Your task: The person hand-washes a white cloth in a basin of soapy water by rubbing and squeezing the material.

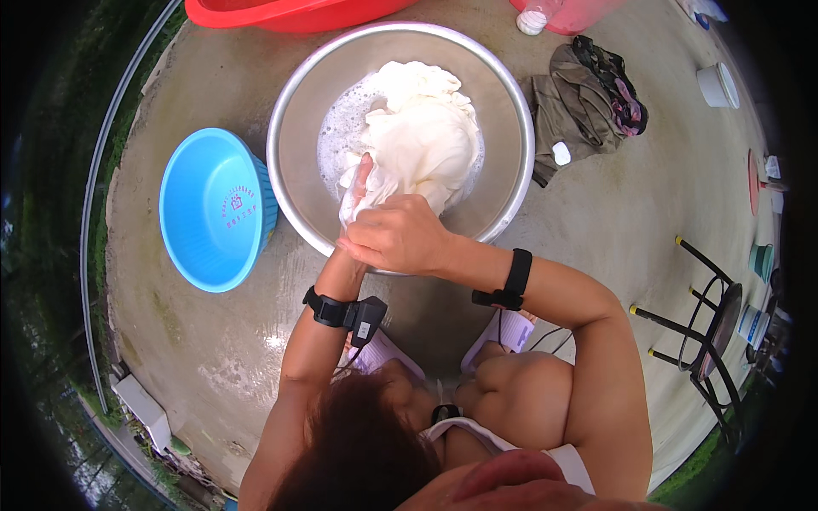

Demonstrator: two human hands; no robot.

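White wet cloth lies bunched in a wide metal basin, with sudsy water around it. My left hand is over the basin's near part, one finger stretched out straight and part of the cloth draped against it. Foam or thin fabric covers some of that hand, so its grip is hard to see. My right hand is curled in a fist across the left hand and wrist, at the near rim, closed on a fold of the cloth. Its fingertips are partly hidden.
A blue plastic basin stands left of the metal one. Red plastic tubs sit beyond. Dark clothing with a small white object lies right on the concrete. A black-framed stool and white bucket are farther right.
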